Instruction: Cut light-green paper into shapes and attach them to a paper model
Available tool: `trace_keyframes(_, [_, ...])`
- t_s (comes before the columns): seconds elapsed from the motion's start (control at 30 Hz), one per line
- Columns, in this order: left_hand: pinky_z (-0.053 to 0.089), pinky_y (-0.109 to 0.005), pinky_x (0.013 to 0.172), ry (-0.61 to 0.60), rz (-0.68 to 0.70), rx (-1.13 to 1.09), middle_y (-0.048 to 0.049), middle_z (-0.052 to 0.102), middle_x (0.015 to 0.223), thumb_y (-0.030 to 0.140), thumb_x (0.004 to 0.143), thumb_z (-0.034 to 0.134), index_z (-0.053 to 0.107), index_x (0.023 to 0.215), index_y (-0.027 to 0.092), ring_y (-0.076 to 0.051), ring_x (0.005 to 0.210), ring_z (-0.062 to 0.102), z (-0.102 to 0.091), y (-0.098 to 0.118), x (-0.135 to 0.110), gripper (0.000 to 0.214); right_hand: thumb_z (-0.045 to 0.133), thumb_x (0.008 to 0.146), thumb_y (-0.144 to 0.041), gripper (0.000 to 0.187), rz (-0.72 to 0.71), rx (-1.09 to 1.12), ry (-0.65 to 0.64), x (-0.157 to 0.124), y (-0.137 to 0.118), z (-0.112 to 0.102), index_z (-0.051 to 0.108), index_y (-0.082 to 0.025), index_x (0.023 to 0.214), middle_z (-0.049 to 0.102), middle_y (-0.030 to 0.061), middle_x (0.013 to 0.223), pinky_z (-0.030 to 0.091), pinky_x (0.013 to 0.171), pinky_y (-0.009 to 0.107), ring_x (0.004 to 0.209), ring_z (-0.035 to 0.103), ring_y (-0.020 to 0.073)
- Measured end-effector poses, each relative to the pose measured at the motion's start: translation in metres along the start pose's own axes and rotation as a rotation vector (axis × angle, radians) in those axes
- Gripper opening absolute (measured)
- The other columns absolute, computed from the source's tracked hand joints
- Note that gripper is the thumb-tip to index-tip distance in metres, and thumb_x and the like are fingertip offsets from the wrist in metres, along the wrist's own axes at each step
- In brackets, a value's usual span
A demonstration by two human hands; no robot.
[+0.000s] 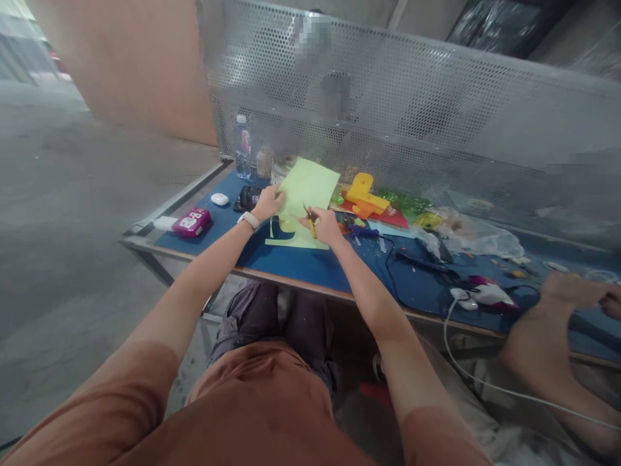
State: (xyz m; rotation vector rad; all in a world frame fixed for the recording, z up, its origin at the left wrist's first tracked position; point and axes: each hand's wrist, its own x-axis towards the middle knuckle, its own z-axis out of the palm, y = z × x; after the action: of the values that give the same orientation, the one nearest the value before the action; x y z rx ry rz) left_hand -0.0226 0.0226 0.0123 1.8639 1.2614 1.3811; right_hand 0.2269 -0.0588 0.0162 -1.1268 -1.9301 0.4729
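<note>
A pale yellow-green sheet of paper point(310, 184) is tilted up over the blue table. My left hand point(268, 202), with a white band at the wrist, is closed on the sheet's left edge. In my right hand point(326, 226) is a pair of scissors point(311, 222) with a yellow handle; the blades point up and away, close to the paper's lower part. Whether the blades touch the paper, I cannot tell. Below the sheet, a paper piece with cut-out gaps point(295, 244) shows near the front of the table.
Left on the blue table point(228, 243) are a purple box point(192, 222), a white oval case point(220, 199), a black item point(246, 198) and a water bottle point(243, 147). Rightward lie a yellow shape point(363, 194), plastic bags point(480, 236), cables and a co-worker's arm point(548, 336). Behind stands a perforated metal panel point(412, 84).
</note>
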Motion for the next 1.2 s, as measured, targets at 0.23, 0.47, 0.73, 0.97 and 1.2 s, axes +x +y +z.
trace_keyframes(0.23, [0.064,-0.057,0.125,0.037,-0.043,-0.035,-0.0089,0.077,0.089,0.031,0.106,0.078,0.073,0.089,0.026,-0.034,0.102,0.076,0.004,-0.007,0.004,0.018,0.100,0.079,-0.099,0.081,0.202,0.271,-0.059,-0.004,0.004,0.007,0.064,-0.028,0.068,0.068,0.0045,0.064,0.050,0.052,0.037,0.053,0.060,0.0193])
trace_keyframes(0.47, [0.057,-0.053,0.136,0.108,-0.028,-0.205,-0.0164,0.088,0.128,0.040,0.110,0.082,0.083,0.116,0.024,-0.037,0.133,0.079,0.008,-0.003,-0.002,0.017,0.098,0.071,-0.113,0.092,0.309,0.351,-0.211,-0.003,0.003,0.012,0.070,-0.026,0.064,0.071,0.0077,0.059,0.048,0.042,0.034,0.044,0.060,0.0173])
trace_keyframes(0.73, [0.045,-0.058,0.153,0.137,-0.029,-0.368,-0.0198,0.082,0.164,0.069,0.115,0.081,0.081,0.142,0.024,-0.039,0.170,0.065,0.009,-0.004,-0.001,0.053,0.097,0.082,-0.108,0.088,0.364,0.382,-0.258,-0.007,-0.002,0.014,0.068,-0.026,0.067,0.071,0.0082,0.057,0.047,0.039,0.034,0.040,0.056,0.0166])
trace_keyframes(0.97, [0.056,-0.061,0.145,0.311,0.050,-0.369,-0.0186,0.086,0.152,0.098,0.113,0.069,0.081,0.136,0.027,-0.040,0.152,0.078,0.012,-0.033,0.016,0.076,0.101,0.087,-0.101,0.087,0.423,0.342,-0.311,-0.008,-0.007,0.013,0.070,-0.022,0.067,0.072,0.0067,0.056,0.046,0.038,0.022,0.038,0.059,0.0117])
trace_keyframes(1.2, [0.064,-0.062,0.134,0.278,0.030,-0.472,-0.0184,0.089,0.142,0.103,0.109,0.072,0.080,0.132,0.026,-0.040,0.145,0.081,0.021,-0.037,0.018,0.080,0.101,0.092,-0.097,0.086,0.438,0.338,-0.170,-0.004,-0.013,0.016,0.070,-0.020,0.069,0.074,0.0064,0.059,0.047,0.041,0.020,0.041,0.058,0.0099])
